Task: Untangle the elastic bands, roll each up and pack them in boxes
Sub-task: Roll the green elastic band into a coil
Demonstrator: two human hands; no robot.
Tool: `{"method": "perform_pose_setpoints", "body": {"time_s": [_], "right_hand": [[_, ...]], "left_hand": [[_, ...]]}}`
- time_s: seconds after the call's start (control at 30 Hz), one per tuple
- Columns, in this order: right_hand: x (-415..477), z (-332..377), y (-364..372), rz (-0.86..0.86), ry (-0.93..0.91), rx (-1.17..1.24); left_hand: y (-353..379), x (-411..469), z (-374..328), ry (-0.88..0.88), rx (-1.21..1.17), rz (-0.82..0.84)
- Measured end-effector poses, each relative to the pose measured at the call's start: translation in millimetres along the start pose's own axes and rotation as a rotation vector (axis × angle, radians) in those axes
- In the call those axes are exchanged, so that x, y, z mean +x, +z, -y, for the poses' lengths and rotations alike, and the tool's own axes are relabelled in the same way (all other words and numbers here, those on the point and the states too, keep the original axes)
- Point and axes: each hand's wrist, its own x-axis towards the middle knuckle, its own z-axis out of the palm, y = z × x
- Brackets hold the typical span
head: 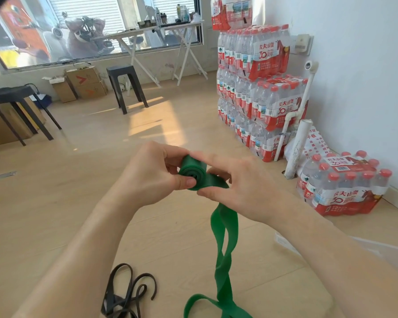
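- Gripping the rolled end of the green band (191, 172), the left hand (152, 175) curls round it.
- The right hand (237, 187) pinches the band's loose strip beside the roll.

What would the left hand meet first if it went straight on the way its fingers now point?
Its fingers point right and pinch the green roll. Pushing on, the left hand would most likely meet the right hand, which holds the same roll from the other side.
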Motion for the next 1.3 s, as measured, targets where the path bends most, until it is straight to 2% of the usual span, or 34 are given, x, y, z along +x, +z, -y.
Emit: {"method": "perform_pose_setpoints", "body": {"time_s": [0.2, 0.37, 0.43, 0.53, 0.67, 0.73, 0.9, 0.97, 1.13, 1.3], "right_hand": [[-0.9, -2.1, -6.4, -0.029, 0.115, 0.21], [0.3, -5.8, -16.8, -0.047, 0.246, 0.509], [0.7, -5.1, -17.5, -0.012, 0.257, 0.607], [-0.1, -4.8, -19.2, 0.077, 0.305, 0.68], [-2.8, -7.6, -22.4, 0.272, 0.333, 0.671], [-3.9, -6.3, -22.6, 0.313, 0.326, 0.593], [-2.9, 2.3, -14.7, 0.087, 0.283, 0.442], [-2.6, 1.6, -11.3, 0.056, 0.262, 0.446], [-1.6, -5.0, -9.2, 0.069, 0.291, 0.614], [-0.4, -11.0, -8.0, 0.018, 0.321, 0.775]], "left_hand": [[9.6, 0.9, 6.7, -0.006, -0.123, -0.041], [19.6, 0.3, 4.1, 0.136, -0.042, -0.066], [26.7, 1.3, 1.4, 0.18, -0.018, -0.118], [28.1, 1.8, 0.7, 0.154, -0.033, -0.158], [22.5, 0.2, 0.4, 0.103, -0.026, -0.134], [18.3, 0.4, -0.9, 0.097, -0.028, -0.143], [12.0, 1.5, -0.1, 0.074, -0.048, -0.131], [13.2, 1.5, -0.4, 0.073, -0.052, -0.128], [11.7, 1.9, 1.5, -0.026, -0.233, -0.115], [9.5, 0.0, -2.8, -0.032, -0.341, -0.037]]}}
